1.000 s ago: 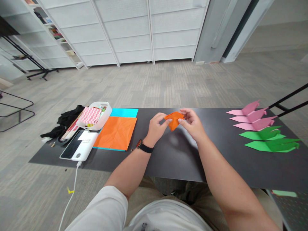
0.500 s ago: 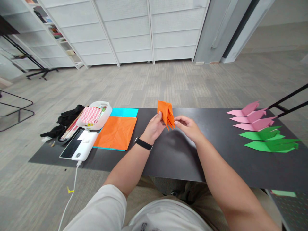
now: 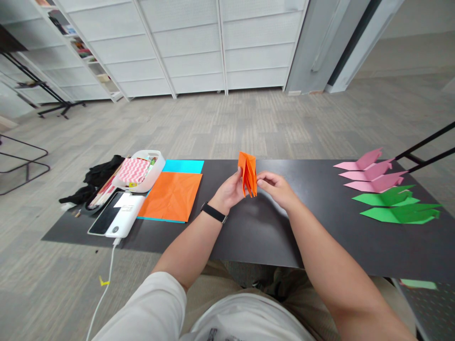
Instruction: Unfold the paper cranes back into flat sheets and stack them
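Observation:
My left hand [image 3: 231, 190] is closed on a folded piece of orange origami paper [image 3: 248, 168], gripping its left side between thumb and fingers. Its layered flaps hang downward in narrow points and fan slightly apart. Just right of these flaps is my right hand [image 3: 275, 187], fingers loosely bent and the thumb slightly apart from them. Whether its fingertips touch the paper's edge I cannot tell. Both hands are above the dark table [image 3: 256, 237].
Flat orange sheets [image 3: 174, 194] lie over blue paper [image 3: 185, 166] on the left. Beyond them are a white basket [image 3: 156, 175], a phone [image 3: 106, 215] and a white power bank [image 3: 128, 220] with a cable. Pink folded birds [image 3: 373, 173] and green ones [image 3: 401, 214] line the right.
The orange folded paper has turned in my left hand, so its layered edges face me more. It has shifted slightly right and down with that hand. My right hand stays nearly still.

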Demonstrator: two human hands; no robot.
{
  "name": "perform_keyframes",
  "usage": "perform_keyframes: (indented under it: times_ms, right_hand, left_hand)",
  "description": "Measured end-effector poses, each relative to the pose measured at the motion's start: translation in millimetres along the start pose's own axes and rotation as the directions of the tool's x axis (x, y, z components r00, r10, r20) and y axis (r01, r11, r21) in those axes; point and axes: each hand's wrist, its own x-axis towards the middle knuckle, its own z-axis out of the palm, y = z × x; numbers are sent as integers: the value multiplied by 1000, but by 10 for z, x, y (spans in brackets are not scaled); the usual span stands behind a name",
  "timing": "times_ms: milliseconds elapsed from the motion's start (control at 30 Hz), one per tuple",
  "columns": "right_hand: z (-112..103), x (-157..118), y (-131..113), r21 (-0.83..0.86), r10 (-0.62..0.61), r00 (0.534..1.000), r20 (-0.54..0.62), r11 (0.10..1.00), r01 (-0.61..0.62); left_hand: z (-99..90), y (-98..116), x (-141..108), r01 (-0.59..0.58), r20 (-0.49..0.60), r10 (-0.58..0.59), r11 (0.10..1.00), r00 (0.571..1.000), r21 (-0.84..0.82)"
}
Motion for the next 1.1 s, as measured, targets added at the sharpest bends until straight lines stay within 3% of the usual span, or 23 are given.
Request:
perform_keyframes:
  times_ms: [133,267,367,433,500,633,733,900,1100]
  right_hand:
    - [11,9,18,-36,-1,1000,-29,999,0]
    - [-22,47,115,-97,41,989,-145,994,-55]
    - [-92,68,164,-218,9,952,-305,973,-79]
    - [-146,69,150,-309,-43,919,-391,947,-87]
    - [-190,61,106,-409,-123,890,-438,909,-76]
    - [-224,40,24,-568,-265,865,-426,822,-28]
    - [-220,31,17,-599,-290,870,-399,801,-8]
    - [-247,35,24,-635,-319,871,-374,773,10]
    - [-412,60,40,-670,-358,830,-428,742,-26]
  left_hand:
    - [32,6,-4,12,-30,-15,995,999,-96]
    - [18,-39,-2,-25,-136,20,999,991,-36]
    - [1,-46,-9,-169,-339,205,977,918,131]
    - [3,-22,-23,-246,-396,342,930,852,274]
    - [17,8,-42,-285,-348,436,868,830,407]
    - [29,33,-57,-300,-223,469,797,855,524]
    - [-5,19,-27,-263,-236,447,796,863,546]
    - [-92,-5,34,-265,-264,500,755,825,600]
    - [-156,49,46,-296,-253,573,693,780,657]
